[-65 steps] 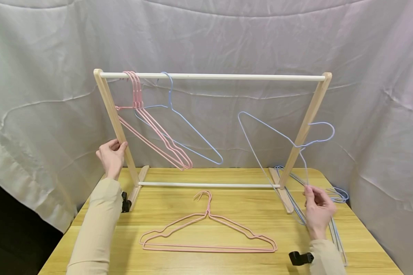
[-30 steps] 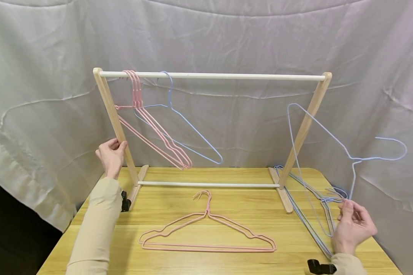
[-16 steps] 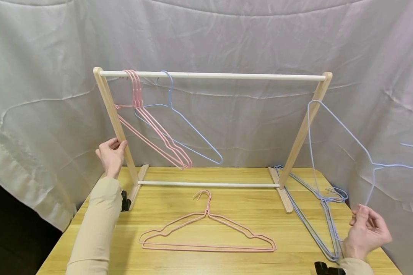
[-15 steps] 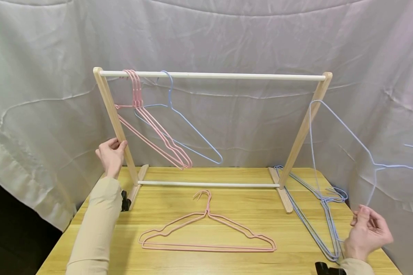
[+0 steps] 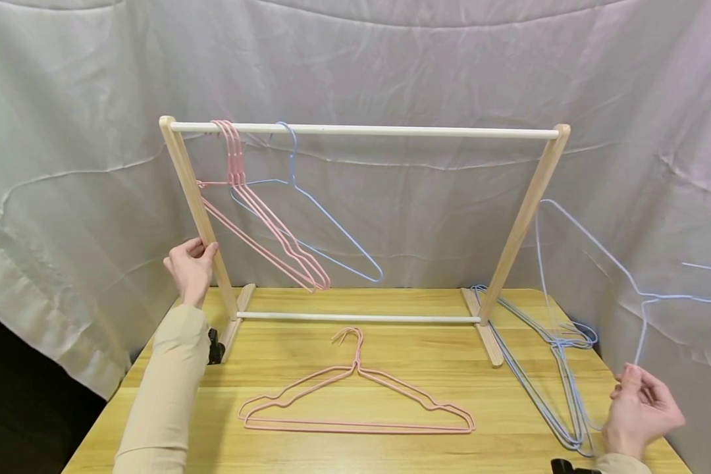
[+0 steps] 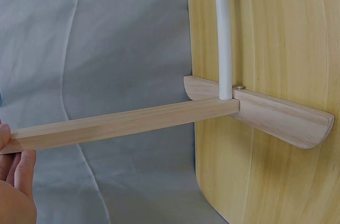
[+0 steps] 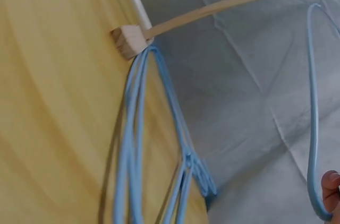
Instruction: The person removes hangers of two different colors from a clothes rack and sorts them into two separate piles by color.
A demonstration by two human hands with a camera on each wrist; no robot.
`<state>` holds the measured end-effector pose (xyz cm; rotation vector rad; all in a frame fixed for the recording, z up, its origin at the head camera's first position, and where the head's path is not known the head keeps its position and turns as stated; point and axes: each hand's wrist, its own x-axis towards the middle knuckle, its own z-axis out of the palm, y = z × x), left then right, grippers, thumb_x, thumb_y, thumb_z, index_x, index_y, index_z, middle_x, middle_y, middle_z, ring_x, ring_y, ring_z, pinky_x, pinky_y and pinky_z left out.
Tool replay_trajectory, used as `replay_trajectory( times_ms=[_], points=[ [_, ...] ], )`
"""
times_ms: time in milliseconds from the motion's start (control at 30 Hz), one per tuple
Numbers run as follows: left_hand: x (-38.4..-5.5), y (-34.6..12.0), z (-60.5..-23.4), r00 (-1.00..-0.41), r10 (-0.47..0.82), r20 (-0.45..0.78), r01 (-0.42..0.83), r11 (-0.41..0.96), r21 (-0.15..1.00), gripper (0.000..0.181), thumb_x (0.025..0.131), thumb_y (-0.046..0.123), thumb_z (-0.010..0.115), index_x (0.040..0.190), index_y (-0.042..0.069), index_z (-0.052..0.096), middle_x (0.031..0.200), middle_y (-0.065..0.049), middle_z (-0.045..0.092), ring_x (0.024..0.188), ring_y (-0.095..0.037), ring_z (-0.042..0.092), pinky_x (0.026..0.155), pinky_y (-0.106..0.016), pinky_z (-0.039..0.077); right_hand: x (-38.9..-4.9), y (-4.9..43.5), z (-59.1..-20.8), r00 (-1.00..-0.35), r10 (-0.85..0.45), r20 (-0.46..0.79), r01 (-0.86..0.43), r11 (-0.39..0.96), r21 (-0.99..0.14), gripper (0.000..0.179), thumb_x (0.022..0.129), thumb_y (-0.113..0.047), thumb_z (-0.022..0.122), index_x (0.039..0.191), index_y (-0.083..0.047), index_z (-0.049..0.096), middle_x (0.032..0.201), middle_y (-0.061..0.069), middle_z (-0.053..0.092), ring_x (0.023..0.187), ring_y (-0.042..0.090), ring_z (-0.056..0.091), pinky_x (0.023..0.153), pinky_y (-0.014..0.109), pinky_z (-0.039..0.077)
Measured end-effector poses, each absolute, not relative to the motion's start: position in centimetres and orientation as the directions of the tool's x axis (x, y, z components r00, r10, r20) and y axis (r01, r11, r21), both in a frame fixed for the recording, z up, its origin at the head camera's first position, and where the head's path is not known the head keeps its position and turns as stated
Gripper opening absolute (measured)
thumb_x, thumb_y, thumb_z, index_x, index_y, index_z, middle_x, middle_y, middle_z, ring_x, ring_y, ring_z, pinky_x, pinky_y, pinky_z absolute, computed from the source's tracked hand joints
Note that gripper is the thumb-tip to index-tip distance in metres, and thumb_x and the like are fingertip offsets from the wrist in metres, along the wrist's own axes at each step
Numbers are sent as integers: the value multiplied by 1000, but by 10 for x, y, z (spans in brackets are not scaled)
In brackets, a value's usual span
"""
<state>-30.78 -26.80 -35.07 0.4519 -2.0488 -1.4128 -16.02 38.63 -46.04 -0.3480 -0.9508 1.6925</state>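
My left hand (image 5: 191, 271) pinches the left wooden post (image 5: 184, 161) of a clothes rack between thumb and fingers; the left wrist view shows those fingers (image 6: 24, 173) around the post's edge. At the far right, my right hand (image 5: 642, 411) pinches one arm of a light blue wire hanger (image 5: 663, 296). That hanger is raised and tilted, its hook pointing right. Its lower part passes in front of a pile of blue hangers (image 5: 559, 345) lying on the table. In the right wrist view only some fingertips (image 7: 330, 184) show beside the blue wire.
Several pink hangers (image 5: 237, 168) and one blue hanger (image 5: 293, 168) hang at the left of the white top bar (image 5: 421, 131). Pink hangers (image 5: 357, 372) lie on the wooden table (image 5: 343, 454) in front. The rack's right foot (image 5: 490, 342) stands close to the blue pile.
My right hand has carried the blue hanger rightward and toward me, then slightly down, swinging it away from the rack's right post. My left hand has stayed on its post.
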Motion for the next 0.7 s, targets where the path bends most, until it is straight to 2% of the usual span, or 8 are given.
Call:
replay_trajectory(
  times_ms=[100, 333, 567, 700],
  points=[
    [-307, -268, -351, -762, -582, 285, 61, 374, 926, 37, 94, 22, 71, 124, 0, 70, 125, -24, 68, 132, -25, 34, 109, -40, 29, -160, 388, -467, -388, 895, 220, -580, -52, -813, 5, 85, 3, 73, 86, 0, 77, 65, -4, 74, 47, 2, 60, 42, 11, 42],
    [-308, -269, -350, -763, -579, 286, 63, 374, 925, 38, 94, 22, 71, 125, 0, 70, 125, -25, 68, 133, -26, 33, 110, -39, 29, -161, 392, -479, -462, 868, 183, -404, -22, -915, 28, 89, 3, 66, 73, -17, 76, 57, -14, 70, 40, -2, 52, 41, 10, 37],
    [-308, -269, -351, -761, -578, 295, 68, 381, 922, 37, 94, 22, 71, 124, -1, 70, 124, -24, 68, 133, -26, 34, 109, -40, 29, -164, 394, -488, -514, 829, 219, -257, 95, -962, 38, 91, -1, 65, 66, -29, 72, 54, -22, 65, 43, -8, 55, 43, 7, 37],
    [-308, -269, -351, -762, -575, 299, 70, 386, 920, 37, 94, 22, 71, 123, -1, 70, 123, -23, 69, 131, -27, 35, 108, -41, 28, -166, 396, -492, -551, 803, 227, -112, 198, -974, 44, 93, -6, 64, 64, -39, 67, 52, -29, 60, 45, -12, 53, 46, 7, 36]
  ],
)
